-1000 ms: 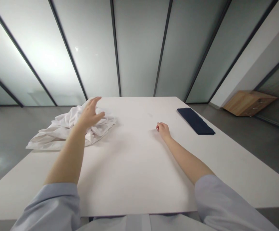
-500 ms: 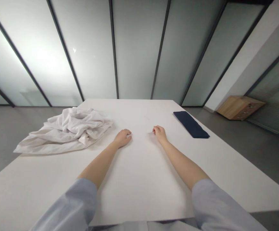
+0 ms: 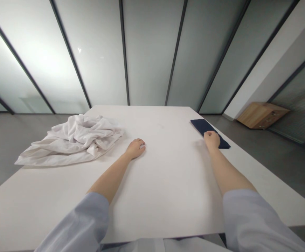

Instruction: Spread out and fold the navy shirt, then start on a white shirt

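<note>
My left hand rests on the white table with thumb and fingers apart, loosely bent and holding nothing. To its left lies a crumpled white cloth, apart from the hand. My right hand is over a folded navy-blue cloth near the table's right edge and covers part of it. Its fingers are curled in, and I see nothing in them. The navy cloth lies flat. Whether the right hand touches it, I cannot tell.
The white table stretches ahead, and the white cloth reaches its left edge. A small wooden cabinet stands on the grey floor to the right. Frosted glass panels with dark frames stand behind the table.
My right hand has moved right, from the middle of the table to over the navy cloth. My left hand and both cloths have stayed about where they were.
</note>
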### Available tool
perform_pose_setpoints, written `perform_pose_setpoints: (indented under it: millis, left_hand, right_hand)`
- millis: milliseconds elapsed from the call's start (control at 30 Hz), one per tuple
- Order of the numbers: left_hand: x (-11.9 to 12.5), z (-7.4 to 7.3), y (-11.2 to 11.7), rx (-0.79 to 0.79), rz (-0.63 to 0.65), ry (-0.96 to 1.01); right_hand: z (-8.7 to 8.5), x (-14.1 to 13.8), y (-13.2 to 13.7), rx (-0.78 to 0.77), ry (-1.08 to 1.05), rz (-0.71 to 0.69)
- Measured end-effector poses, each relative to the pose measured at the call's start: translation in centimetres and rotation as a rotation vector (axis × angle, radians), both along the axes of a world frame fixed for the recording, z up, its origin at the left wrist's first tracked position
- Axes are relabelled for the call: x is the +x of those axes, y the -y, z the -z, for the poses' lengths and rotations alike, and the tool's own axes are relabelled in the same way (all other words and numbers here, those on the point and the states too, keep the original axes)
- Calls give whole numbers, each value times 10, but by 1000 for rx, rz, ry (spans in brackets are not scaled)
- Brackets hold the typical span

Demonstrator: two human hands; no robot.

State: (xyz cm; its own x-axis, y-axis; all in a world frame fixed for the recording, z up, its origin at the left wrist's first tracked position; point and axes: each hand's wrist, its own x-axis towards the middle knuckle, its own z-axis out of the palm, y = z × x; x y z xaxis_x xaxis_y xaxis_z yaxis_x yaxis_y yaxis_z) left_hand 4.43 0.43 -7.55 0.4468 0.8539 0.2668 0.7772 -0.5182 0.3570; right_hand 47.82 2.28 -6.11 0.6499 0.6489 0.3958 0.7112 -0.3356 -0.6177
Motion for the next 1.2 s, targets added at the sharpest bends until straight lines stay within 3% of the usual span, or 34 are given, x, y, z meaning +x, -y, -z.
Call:
perform_pose_setpoints:
  millis: [100, 200, 433, 567, 700, 900, 1033, 1100, 1200]
  left_hand:
    - [1, -1, 1, 2, -7, -14]
    - [2, -1, 3, 2, -18, -28]
    - [3, -4, 5, 1, -9, -44]
    - [2, -4, 4, 1, -6, -51]
    - [2, -4, 4, -8, -7, -56]
    - [3, -3, 9, 24, -29, -8]
    - [3, -2, 10, 30, 25, -34]
    - [3, 0, 8, 6, 37, -76]
    - [4, 3, 3, -13, 27, -80]
  right_hand:
    - [14, 31, 6, -265, 129, 97]
    - [25, 40, 10, -459, 172, 67]
    - [27, -8, 15, -570, 355, -155]
    - [24, -51, 14, -526, 411, -304]
    - [23, -107, 12, -440, 336, -495]
    - [24, -201, 19, -264, 98, -925]
    - [23, -233, 29, -126, -204, -1303]
    - [22, -234, 32, -52, -385, -1312]
    - [20, -225, 33, 74, -489, -1108]
